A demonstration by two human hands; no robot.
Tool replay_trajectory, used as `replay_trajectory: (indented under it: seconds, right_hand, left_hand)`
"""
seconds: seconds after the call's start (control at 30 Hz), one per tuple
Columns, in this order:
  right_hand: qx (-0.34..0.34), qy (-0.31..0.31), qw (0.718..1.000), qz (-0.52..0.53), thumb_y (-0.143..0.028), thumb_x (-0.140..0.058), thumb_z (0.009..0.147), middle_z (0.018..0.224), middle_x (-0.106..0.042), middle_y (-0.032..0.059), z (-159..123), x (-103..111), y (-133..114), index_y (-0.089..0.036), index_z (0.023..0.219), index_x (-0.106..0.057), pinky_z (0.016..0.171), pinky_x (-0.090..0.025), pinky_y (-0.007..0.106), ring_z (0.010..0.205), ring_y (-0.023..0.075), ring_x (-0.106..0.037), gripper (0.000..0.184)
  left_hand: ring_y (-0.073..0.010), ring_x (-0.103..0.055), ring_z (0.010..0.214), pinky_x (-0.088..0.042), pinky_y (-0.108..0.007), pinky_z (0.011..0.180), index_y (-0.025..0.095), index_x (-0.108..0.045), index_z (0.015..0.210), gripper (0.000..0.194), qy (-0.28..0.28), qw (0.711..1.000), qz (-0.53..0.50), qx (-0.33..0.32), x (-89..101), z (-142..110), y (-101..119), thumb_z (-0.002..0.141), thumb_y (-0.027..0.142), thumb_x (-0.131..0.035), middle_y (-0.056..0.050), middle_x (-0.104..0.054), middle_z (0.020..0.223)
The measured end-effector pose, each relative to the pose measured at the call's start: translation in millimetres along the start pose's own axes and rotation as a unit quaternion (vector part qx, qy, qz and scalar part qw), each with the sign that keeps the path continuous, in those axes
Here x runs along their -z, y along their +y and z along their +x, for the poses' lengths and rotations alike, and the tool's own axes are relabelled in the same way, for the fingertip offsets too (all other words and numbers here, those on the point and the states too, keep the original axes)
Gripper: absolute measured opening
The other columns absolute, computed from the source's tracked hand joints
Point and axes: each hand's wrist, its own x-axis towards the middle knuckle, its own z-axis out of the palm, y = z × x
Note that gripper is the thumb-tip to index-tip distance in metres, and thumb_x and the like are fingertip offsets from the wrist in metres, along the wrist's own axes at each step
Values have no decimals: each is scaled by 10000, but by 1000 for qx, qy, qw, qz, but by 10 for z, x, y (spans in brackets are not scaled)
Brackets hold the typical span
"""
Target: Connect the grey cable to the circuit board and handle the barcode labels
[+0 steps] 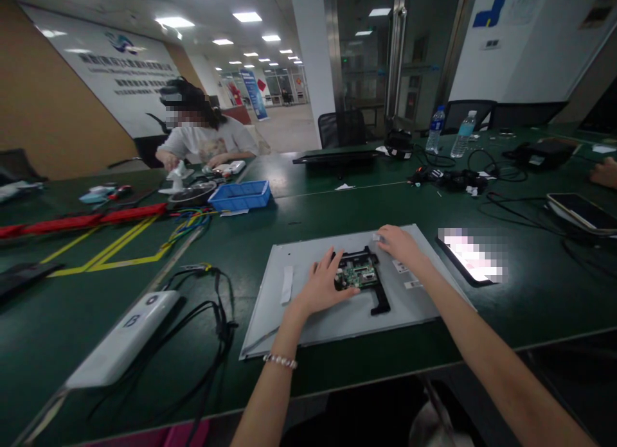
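Note:
A flat grey display panel (308, 322) lies on the table in front of me. On its middle sits a green circuit board (362, 277) within a black plastic bracket (380, 298). My left hand (322, 285) rests over the left side of the board and bracket, fingers spread, thumb along the lower edge. Near the panel's far edge, my right hand (401, 245) has its fingers bent together beside a small whitish piece (376, 237), whose kind I cannot make out. White labels (413, 284) and a white strip (287, 284) are on the panel.
A lit phone (470, 257) lies right of the panel. Leftward are a white power bank (125, 338) and black cables (222, 325). Farther back are a blue tray (241, 195), two water bottles (463, 135), a dark flat screen (337, 158) and a seated person (207, 135).

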Motion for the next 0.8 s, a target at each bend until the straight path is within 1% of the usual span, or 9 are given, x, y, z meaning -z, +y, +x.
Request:
replay_trajectory:
  seconds: [0.1,0.23,0.33,0.43,0.5,0.57,0.7,0.8]
  right_hand:
    - [-12,-18,1000,-20,-230,-501,890,1066,-634,132,17,-18,-32,-136,1055,-638,856,-395,272,1034,213,-562,234]
    - [-40,-21,999,-29,-235,-438,915,998,-666,158,38,-13,-74,-138,1016,-669,822,-404,287,995,236,-592,270]
    - [-59,-5,998,-19,-240,-416,922,1004,-674,142,29,-4,-86,-157,1032,-672,813,-411,292,980,236,-604,291]
    - [-59,26,998,13,-235,-413,923,1059,-667,107,13,8,-114,-178,1058,-662,829,-415,286,985,220,-603,289]
    - [-34,43,998,38,-228,-412,924,1094,-658,92,16,15,-170,-181,1075,-653,856,-411,282,1003,206,-594,288]
    - [5,45,997,59,-223,-414,924,1102,-656,80,36,15,-267,-183,1075,-651,874,-407,276,1012,192,-588,284]
    - [80,18,994,75,-209,-446,911,1068,-668,69,114,-17,-537,-188,1034,-668,880,-402,261,1017,181,-583,254]
    - [99,-10,993,65,-191,-472,894,1044,-674,72,165,-68,-716,-195,1002,-679,868,-404,263,1014,188,-583,233]
  left_hand:
    - [-310,-117,1391,-179,-507,1089,221,-50,1457,947,2,1000,-4,-8,-12,-7,4,748,667,-492,-154,-54,1528]
    - [-297,-155,1386,-229,-457,1085,200,-33,1459,960,17,1000,-11,-11,-25,-11,11,752,629,-522,-159,-59,1526]
    - [-300,-179,1380,-251,-448,1076,167,28,1457,1043,32,999,-9,2,-36,-9,13,725,633,-551,-177,-96,1518]
    - [-310,-206,1369,-237,-475,1072,155,64,1453,1083,41,999,6,11,-41,-9,16,711,631,-566,-182,-201,1494]
    - [-311,-227,1361,-226,-488,1069,161,54,1454,1070,44,999,12,7,-40,-11,18,714,625,-564,-177,-256,1475]
    - [-307,-249,1353,-226,-487,1067,159,35,1455,1058,49,999,11,-1,-41,-14,16,715,620,-564,-178,-281,1465]
    - [-305,-274,1341,-226,-486,1067,133,-7,1453,1040,59,998,10,-7,-70,-12,-4,717,632,-546,-190,-290,1457]
    - [-314,-278,1338,-220,-500,1070,116,-47,1448,1033,60,998,8,-2,-103,-9,-24,712,660,-527,-198,-281,1459]
